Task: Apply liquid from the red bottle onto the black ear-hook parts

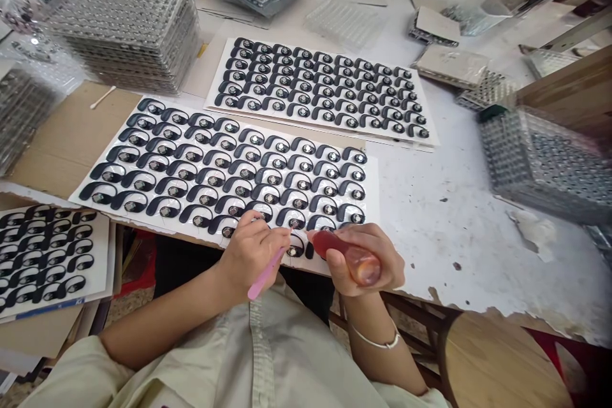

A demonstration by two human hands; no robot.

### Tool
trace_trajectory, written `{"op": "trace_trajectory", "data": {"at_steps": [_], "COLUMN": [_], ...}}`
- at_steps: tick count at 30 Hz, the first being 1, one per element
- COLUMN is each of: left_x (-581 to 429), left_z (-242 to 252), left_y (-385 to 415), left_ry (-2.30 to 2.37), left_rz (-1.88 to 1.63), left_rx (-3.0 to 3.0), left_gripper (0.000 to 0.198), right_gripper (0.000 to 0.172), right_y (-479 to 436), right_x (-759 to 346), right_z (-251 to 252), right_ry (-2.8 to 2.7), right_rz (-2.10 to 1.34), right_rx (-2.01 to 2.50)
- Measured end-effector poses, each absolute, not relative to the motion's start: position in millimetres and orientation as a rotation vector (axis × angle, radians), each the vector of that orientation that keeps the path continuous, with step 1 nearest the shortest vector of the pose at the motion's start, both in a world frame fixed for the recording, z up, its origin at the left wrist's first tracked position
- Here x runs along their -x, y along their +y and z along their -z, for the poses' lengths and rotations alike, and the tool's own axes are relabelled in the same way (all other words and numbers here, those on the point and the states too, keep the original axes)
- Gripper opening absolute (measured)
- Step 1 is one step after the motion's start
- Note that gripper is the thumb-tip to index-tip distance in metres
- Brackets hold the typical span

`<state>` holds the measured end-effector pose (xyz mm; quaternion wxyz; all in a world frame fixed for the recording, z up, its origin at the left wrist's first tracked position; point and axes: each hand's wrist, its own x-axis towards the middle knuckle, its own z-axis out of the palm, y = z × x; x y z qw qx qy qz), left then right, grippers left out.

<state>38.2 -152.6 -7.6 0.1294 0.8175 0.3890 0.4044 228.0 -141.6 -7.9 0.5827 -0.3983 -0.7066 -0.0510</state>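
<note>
My left hand (253, 252) is shut on a slim pink stick (266, 274), and its fingers rest over the front edge of a white sheet (371, 204). Rows of black ear-hook parts (224, 169) with round metallic centres cover that sheet. My right hand (363, 261) grips a red-orange squeeze bulb (347, 258), with its narrow red end pointing at the front row. Both hands hide part of that row. A second sheet of the same parts (423, 102) lies behind the first.
A third sheet of parts (71, 296) lies at the lower left on cardboard (62, 140). Stacked clear trays (127, 29) stand at the back left. A clear tray stack (540, 166) sits at the right on the worn white table (444, 217). A wooden stool (497, 363) stands below.
</note>
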Motion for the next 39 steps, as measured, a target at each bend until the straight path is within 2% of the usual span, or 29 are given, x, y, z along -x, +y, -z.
{"op": "trace_trajectory", "data": {"at_steps": [14, 27, 32, 39], "left_x": [-33.5, -23.9, -21.5, -19.9], "left_z": [0.8, 1.1, 1.0, -5.3], "left_y": [-143.8, -133.6, -129.4, -124.4], "left_ry": [1.072, 1.024, 0.980, 0.978], "left_rz": [-1.161, -0.969, -0.946, -0.878], "left_rx": [-2.290, -2.149, -2.106, -2.063], "left_gripper": [0.012, 0.009, 0.009, 0.009], "right_gripper": [0.018, 0.018, 0.027, 0.022], "right_y": [-141.5, -141.6, -139.5, -140.6], "right_x": [-227.3, -226.7, -228.0, -229.3], "right_z": [8.7, 8.0, 10.2, 13.4], "right_ry": [-1.623, -1.627, -1.632, -1.617], "right_rz": [0.070, 0.015, 0.021, -0.001], "right_rx": [0.913, 0.894, 0.845, 0.838]}}
